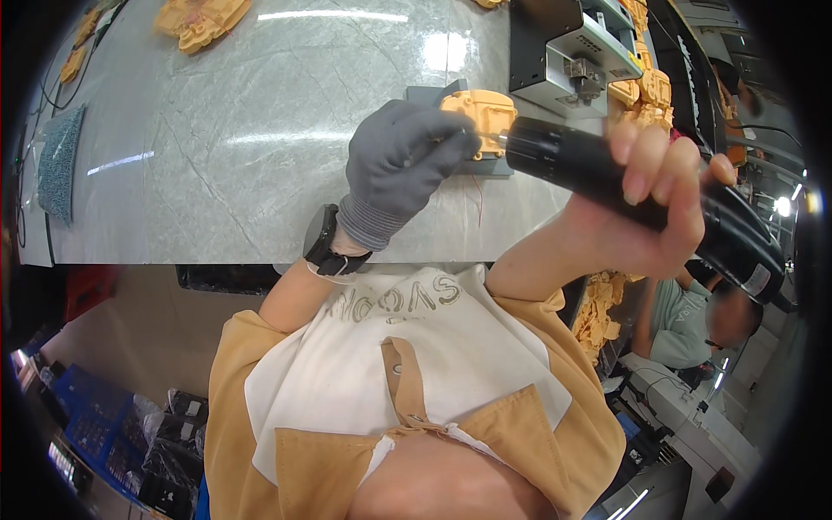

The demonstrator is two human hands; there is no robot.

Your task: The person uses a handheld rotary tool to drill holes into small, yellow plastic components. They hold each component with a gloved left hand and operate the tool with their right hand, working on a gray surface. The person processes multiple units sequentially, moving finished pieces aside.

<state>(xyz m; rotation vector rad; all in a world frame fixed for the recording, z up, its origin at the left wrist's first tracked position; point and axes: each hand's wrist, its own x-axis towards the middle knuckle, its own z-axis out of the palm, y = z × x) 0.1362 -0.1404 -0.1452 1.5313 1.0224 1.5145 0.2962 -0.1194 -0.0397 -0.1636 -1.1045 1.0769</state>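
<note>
My left hand (pixel 403 160), in a grey knitted glove, has its fingers bent and closed on the left side of an orange plastic housing (pixel 492 106). That housing sits on a dark grey fixture block (pixel 500 166) on the bench. Wrapped around a thick black electric screwdriver (pixel 563 154) is my bare right hand (pixel 654 195). The tool lies nearly level and points left, its thin bit reaching the housing beside my gloved fingertips. Those fingertips partly hide where the bit meets the housing. A thin red wire (pixel 479 199) hangs from the fixture area.
A metal-and-black machine box (pixel 576 69) stands behind the screwdriver. More orange housings (pixel 650 87) are piled at the far right, and another (pixel 199 19) lies far left. A teal textured pad (pixel 61 165) rests at the grey bench's (pixel 243 191) left edge. A person (pixel 693 321) sits at right.
</note>
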